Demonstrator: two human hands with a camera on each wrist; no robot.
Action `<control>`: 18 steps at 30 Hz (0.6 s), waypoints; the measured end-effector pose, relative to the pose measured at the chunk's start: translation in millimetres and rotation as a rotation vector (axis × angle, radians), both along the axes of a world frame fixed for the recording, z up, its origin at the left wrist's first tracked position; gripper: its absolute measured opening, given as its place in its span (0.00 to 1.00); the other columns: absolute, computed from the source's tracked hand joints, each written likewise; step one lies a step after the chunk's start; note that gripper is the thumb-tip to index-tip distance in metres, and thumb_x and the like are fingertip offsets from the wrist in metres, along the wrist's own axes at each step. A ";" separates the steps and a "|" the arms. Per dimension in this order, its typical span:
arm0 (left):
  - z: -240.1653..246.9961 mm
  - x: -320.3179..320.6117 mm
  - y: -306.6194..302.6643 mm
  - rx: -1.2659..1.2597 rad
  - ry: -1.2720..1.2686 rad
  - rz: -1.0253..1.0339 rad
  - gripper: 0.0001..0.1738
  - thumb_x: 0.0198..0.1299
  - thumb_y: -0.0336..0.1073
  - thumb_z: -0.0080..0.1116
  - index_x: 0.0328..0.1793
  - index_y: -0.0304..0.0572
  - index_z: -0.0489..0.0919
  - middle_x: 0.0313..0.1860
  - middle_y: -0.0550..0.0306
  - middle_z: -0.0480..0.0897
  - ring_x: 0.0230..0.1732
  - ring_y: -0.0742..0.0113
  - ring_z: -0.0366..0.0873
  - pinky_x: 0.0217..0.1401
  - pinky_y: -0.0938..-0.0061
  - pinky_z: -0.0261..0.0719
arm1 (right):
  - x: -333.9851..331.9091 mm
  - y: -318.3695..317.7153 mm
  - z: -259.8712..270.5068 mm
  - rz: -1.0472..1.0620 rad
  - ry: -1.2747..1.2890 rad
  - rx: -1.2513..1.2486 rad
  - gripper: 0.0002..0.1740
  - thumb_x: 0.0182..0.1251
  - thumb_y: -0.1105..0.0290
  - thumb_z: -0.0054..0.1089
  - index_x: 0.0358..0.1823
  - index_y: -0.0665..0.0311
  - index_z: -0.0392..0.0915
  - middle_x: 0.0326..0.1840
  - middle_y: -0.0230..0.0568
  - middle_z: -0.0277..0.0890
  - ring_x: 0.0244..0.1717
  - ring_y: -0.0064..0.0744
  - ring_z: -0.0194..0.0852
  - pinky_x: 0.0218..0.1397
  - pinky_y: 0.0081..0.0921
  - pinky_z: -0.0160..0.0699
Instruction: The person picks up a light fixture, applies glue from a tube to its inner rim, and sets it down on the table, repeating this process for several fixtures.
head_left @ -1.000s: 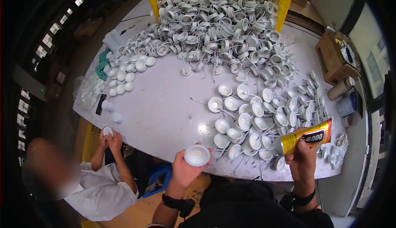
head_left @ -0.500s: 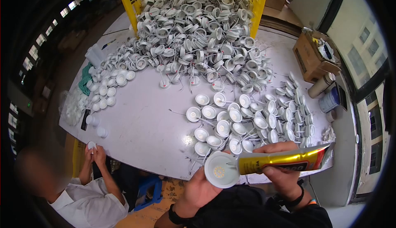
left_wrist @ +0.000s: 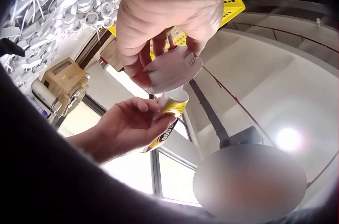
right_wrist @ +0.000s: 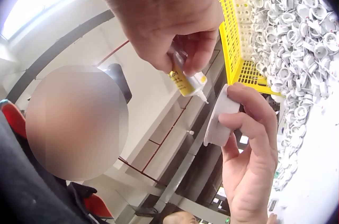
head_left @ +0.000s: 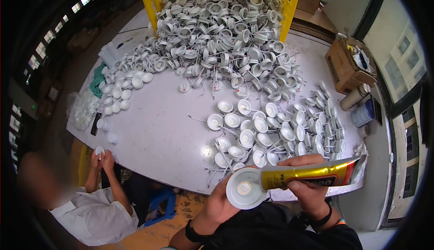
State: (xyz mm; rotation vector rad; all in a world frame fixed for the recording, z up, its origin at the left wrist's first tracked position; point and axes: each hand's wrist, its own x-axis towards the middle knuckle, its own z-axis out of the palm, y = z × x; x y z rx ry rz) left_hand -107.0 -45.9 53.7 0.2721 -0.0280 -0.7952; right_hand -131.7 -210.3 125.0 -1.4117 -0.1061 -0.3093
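My left hand (head_left: 219, 205) holds a round white LED downlight (head_left: 235, 196) by its sides, its bowl facing up with a ring of small yellow LEDs in the middle. A yellow glue tube (head_left: 296, 176) lies tilted in my right hand (head_left: 313, 199), thumb on one side and fingers on the other. In the right wrist view the tube's white nozzle (right_wrist: 203, 97) points at the inner side of the downlight (right_wrist: 216, 123). From below, in the left wrist view, the fingertips of the left hand (left_wrist: 164, 17) grip round the back of the downlight (left_wrist: 172, 70).
Many similar downlights (head_left: 260, 124) with cables lie on the white table (head_left: 167, 119). Behind them a yellow crate (head_left: 289, 6) spills a large heap. At right stand a cardboard box (head_left: 343, 67), a flask (head_left: 356, 97) and a blue-white can (head_left: 363, 114). Another person (head_left: 97, 216) sits at left.
Both hands have come together: the left moved right with the downlight, and the right brought the glue tube down and left until its nozzle end reached the bowl's edge.
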 end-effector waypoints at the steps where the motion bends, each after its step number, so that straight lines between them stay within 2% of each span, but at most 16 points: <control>1: 0.7 1.8 -0.2 0.003 -0.003 0.001 0.32 0.58 0.49 0.35 0.61 0.32 0.52 0.58 0.47 0.60 0.60 0.59 0.58 0.61 0.63 0.55 | 0.2 -2.9 -2.4 -0.007 -0.019 -0.009 0.17 0.47 0.77 0.59 0.38 0.71 0.65 0.38 0.50 0.71 0.42 0.33 0.70 0.46 0.27 0.69; 4: 1.5 3.0 0.7 0.033 -0.006 0.015 0.31 0.58 0.49 0.36 0.61 0.32 0.52 0.57 0.48 0.61 0.59 0.59 0.59 0.60 0.63 0.56 | -3.7 -4.3 -3.7 -0.021 0.006 0.007 0.17 0.47 0.75 0.59 0.38 0.71 0.64 0.38 0.50 0.71 0.40 0.33 0.71 0.46 0.27 0.69; 7: -1.3 1.0 -1.1 0.056 -0.023 0.032 0.30 0.58 0.48 0.36 0.60 0.33 0.53 0.56 0.48 0.62 0.59 0.59 0.59 0.60 0.63 0.58 | -7.2 -1.7 -1.7 -0.063 0.047 0.129 0.18 0.47 0.74 0.59 0.38 0.71 0.64 0.38 0.49 0.71 0.40 0.32 0.70 0.46 0.27 0.68; 12: 2.4 -2.2 -6.8 0.035 0.003 0.007 0.30 0.58 0.49 0.37 0.60 0.36 0.53 0.57 0.48 0.61 0.59 0.59 0.59 0.59 0.62 0.58 | -8.9 -6.9 -4.6 0.016 0.127 0.004 0.17 0.47 0.74 0.59 0.38 0.70 0.64 0.39 0.48 0.71 0.41 0.34 0.71 0.46 0.27 0.68; 13: 2.5 -2.6 -7.2 0.031 0.002 0.007 0.30 0.58 0.49 0.37 0.60 0.36 0.53 0.57 0.48 0.61 0.59 0.59 0.59 0.59 0.62 0.58 | -7.8 -3.5 -5.0 -0.024 0.066 0.005 0.16 0.47 0.75 0.59 0.37 0.70 0.66 0.38 0.48 0.71 0.41 0.35 0.71 0.46 0.27 0.69; 18: 0.4 -6.0 -4.4 0.036 -0.002 0.003 0.29 0.58 0.47 0.38 0.60 0.37 0.52 0.57 0.47 0.60 0.58 0.58 0.59 0.59 0.62 0.58 | -5.4 -2.1 -0.6 0.003 0.095 0.000 0.16 0.46 0.77 0.59 0.37 0.70 0.66 0.38 0.49 0.71 0.41 0.35 0.71 0.45 0.27 0.69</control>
